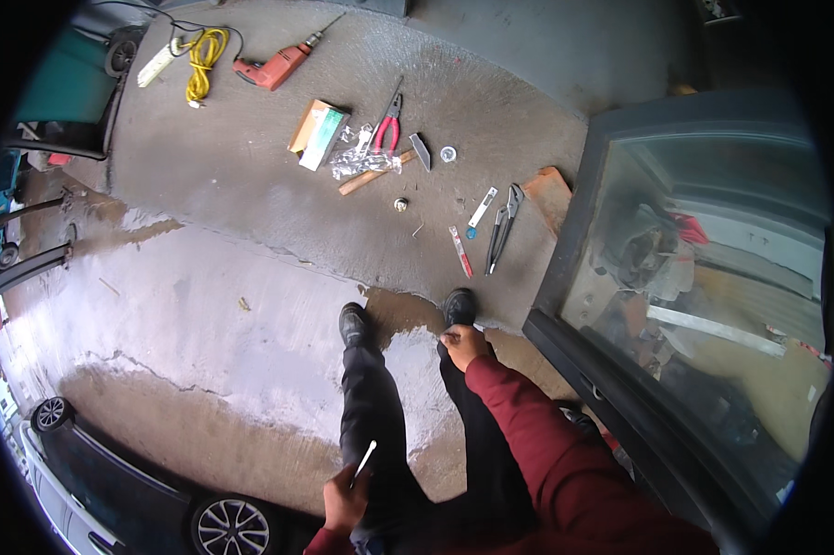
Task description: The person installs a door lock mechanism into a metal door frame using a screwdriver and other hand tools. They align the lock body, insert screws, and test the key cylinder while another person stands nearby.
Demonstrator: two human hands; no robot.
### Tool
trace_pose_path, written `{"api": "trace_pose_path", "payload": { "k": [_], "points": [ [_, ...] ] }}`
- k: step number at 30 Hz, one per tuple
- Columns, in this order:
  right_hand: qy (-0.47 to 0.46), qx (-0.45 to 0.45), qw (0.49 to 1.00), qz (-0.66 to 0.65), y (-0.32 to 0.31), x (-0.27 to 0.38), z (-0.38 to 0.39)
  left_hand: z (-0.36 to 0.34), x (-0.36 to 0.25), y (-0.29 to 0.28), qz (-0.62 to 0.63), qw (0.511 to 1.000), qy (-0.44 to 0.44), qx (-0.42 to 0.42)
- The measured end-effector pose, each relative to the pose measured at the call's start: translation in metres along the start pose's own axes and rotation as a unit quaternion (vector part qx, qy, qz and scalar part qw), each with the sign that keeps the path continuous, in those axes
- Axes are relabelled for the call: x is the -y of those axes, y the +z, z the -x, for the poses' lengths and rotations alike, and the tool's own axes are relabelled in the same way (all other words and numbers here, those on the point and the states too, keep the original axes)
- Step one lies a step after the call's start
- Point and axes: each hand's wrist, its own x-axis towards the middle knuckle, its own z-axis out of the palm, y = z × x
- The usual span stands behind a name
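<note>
Currently, one slim white piece (365, 460) is being grasped by the left hand (345, 504), beside the left thigh (386, 444). The right hand (466, 346) is being held out, curled, near the right shoe (459, 307); whether anything is being pinched cannot be told. Ahead, one drill (275, 68), one hammer (421, 151) and two pairs of pliers (394, 113) are being supported by the floor (204, 176).

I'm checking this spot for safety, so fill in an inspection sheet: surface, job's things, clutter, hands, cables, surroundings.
Surface: concrete floor, cracked, unevenly stained.
Job's things: slim pale rod, exact kind unclear.
Clutter: hammer, red-handled pliers, water-pump pliers, small carton and red electric drill spread on the floor.
Hands: left hand grips the rod; right hand has bent fingers, any grip unclear.
Cables: yellow cable bundled near a white power strip.
Surroundings: dark-framed glass door at right; black car at lower left.
</note>
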Motion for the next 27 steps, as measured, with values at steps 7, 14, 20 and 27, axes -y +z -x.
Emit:
{"api": "trace_pose_path", "payload": {
  "k": [7, 14, 20, 27],
  "points": [
    [-0.004, -0.093, 0.995, 0.036, 0.053, -0.004, -0.136, -0.05, 0.018, -0.008, -0.026, 1.0, 0.011, -0.002],
    [-0.039, -0.152, 0.988, -0.011, 0.06, 0.004, -0.203, -0.066, 0.064, -0.027, -0.043, 0.996, -0.003, 0.081],
    [-0.018, -0.17, 0.985, -0.023, 0.051, -0.015, -0.225, -0.076, 0.042, -0.034, 0.088, 0.982, -0.154, 0.065],
    [0.036, -0.224, 0.971, -0.076, 0.051, -0.073, -0.22, -0.094, 0.022, -0.046, -0.002, 0.979, -0.17, 0.111]
  ]
}}
